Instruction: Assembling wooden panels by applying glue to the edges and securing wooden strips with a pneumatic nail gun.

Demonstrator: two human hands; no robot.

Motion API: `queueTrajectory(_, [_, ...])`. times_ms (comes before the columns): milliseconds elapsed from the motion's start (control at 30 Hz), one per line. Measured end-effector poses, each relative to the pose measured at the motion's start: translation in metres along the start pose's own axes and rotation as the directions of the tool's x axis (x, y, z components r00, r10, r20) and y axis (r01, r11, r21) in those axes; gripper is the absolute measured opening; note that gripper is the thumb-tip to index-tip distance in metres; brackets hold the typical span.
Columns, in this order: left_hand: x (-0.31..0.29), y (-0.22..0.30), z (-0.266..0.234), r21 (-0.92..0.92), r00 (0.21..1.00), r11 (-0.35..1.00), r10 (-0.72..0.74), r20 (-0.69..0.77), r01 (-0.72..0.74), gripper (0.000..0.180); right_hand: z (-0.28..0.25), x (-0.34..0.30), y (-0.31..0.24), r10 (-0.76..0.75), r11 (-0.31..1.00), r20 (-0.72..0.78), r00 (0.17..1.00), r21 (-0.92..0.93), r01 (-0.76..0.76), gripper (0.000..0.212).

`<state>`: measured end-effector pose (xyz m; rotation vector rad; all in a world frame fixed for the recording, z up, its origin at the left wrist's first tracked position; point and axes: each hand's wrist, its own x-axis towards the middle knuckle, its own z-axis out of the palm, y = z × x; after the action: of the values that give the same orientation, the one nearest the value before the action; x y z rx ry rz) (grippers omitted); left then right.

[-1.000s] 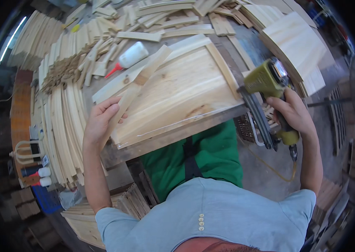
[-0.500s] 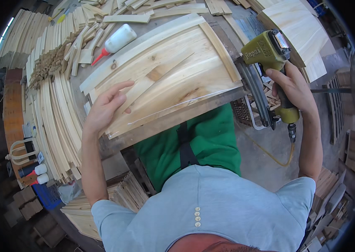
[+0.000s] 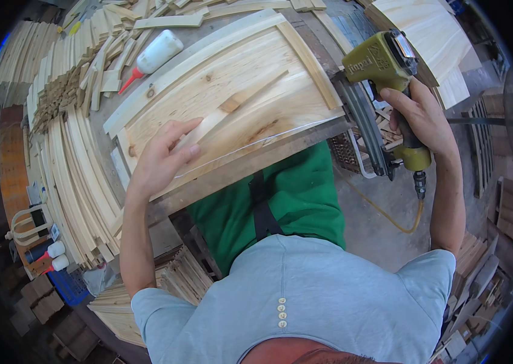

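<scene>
My left hand pinches the near end of a thin wooden strip, which slants over a pale wooden panel. Whether the strip rests on the panel or hovers just above it, I cannot tell. Along the panel's near edge runs a white line of glue. Strips of wood border its far, left and right sides. On the right, my right hand grips the handle of an olive-green nail gun, whose long dark magazine points down beside the panel's right end. A yellow air hose trails from it.
A white glue bottle with a red tip lies beyond the panel. Piled wooden strips cover the left and far bench. Wide boards are stacked at the far right. A crate stands below the bench near the nail gun.
My left hand has shifted slightly right with the strip, which now lies further toward the panel's right end. The nail gun stays in my right hand, almost unmoved. The view has shifted a little.
</scene>
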<state>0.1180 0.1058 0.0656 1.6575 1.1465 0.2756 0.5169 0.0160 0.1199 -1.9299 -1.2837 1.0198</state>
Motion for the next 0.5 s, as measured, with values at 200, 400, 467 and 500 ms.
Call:
queueTrajectory(200, [-0.024, 0.022, 0.056, 0.451, 0.912, 0.828, 0.404, -0.067, -0.334, 0.047, -0.006, 0.008, 0.009, -0.056, 0.995, 0.041, 0.998, -0.076, 0.059, 0.028])
queueTrajectory(400, [-0.013, 0.005, 0.086, 0.546, 0.778, 0.689, 0.62, -0.103, -0.477, 0.04, -0.005, 0.008, 0.01, -0.021, 0.992, 0.024, 1.0, -0.123, 0.023, 0.029])
queueTrajectory(467, [-0.009, 0.002, 0.091, 0.612, 0.735, 0.63, 0.668, -0.114, -0.478, 0.037, -0.006, 0.007, 0.011, -0.027, 0.991, 0.023, 0.999, -0.133, 0.03, 0.03])
queueTrajectory(500, [-0.009, 0.001, 0.093, 0.611, 0.736, 0.631, 0.668, -0.114, -0.478, 0.037, -0.006, 0.007, 0.01, -0.036, 0.989, 0.023, 0.999, -0.139, 0.038, 0.03])
